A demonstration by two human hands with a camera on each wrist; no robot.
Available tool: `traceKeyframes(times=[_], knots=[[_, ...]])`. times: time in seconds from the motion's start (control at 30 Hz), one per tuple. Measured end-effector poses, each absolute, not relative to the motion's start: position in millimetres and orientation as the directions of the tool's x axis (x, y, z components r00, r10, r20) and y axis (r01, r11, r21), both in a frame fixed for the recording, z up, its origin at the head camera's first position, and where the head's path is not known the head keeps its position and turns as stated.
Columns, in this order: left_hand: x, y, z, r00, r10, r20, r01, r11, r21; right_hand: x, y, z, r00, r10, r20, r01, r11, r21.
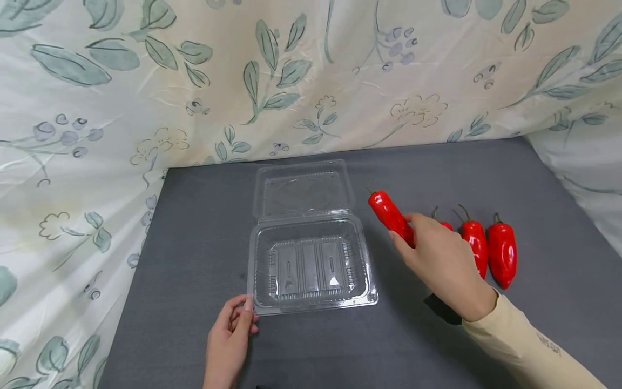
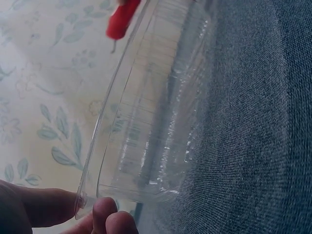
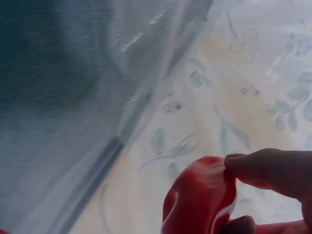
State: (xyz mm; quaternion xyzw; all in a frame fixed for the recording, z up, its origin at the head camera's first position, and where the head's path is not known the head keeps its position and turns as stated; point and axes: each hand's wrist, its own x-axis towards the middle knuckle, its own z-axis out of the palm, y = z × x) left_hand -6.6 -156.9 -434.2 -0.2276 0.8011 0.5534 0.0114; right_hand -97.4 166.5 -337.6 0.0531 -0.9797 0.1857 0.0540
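Note:
My right hand [image 1: 444, 259] grips a red pepper [image 1: 387, 213] by its lower end, stem pointing up and left, in the air just right of a clear plastic clamshell container [image 1: 313, 312]. In the right wrist view, thumb and fingers pinch the glossy pepper [image 3: 200, 200]. At the container's lower left corner, my left hand [image 1: 230, 337] pinches the rim between thumb and fingers, as the left wrist view also shows at the clear rim [image 2: 97, 126]. The container lies with its lid [image 1: 303, 189] folded back, and its tray holds nothing.
Right of my right hand lie two red peppers [image 1: 502, 251] [image 1: 475, 243], with a third pepper [image 1: 445, 225] mostly hidden behind that hand. Everything rests on a dark grey tabletop [image 1: 194, 243]. Leaf-patterned cloth [image 1: 311, 81] hangs behind the table and along its sides.

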Motion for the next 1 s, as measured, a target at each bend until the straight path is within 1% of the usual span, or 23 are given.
traceKeyframes(times=[0.2, 0.3, 0.47, 0.73, 0.87, 1.0], knots=[[-9, -159, -429, -0.896, -0.363, -0.255, -0.366, 0.283, 0.887, -103, 140, -324, -0.958, -0.191, 0.215, -0.253, 0.917, -0.31], [-11, -160, -427, -0.896, -0.367, -0.251, -0.362, 0.275, 0.891, -107, 127, -322, -0.927, -0.262, 0.267, -0.333, 0.904, -0.268], [-16, -163, -425, -0.898, -0.366, -0.245, -0.353, 0.263, 0.898, -114, 106, -322, -0.871, -0.382, 0.309, -0.449, 0.873, -0.188], [-18, -165, -419, -0.91, -0.352, -0.218, -0.326, 0.284, 0.902, -129, 81, -331, -0.825, -0.499, 0.264, -0.542, 0.832, -0.121], [-13, -164, -423, -0.909, -0.347, -0.232, -0.346, 0.313, 0.885, -132, 73, -343, -0.815, -0.548, 0.186, -0.573, 0.81, -0.123], [-5, -162, -430, -0.891, -0.347, -0.292, -0.401, 0.304, 0.864, -132, 69, -355, -0.819, -0.567, 0.083, -0.573, 0.805, -0.153]])
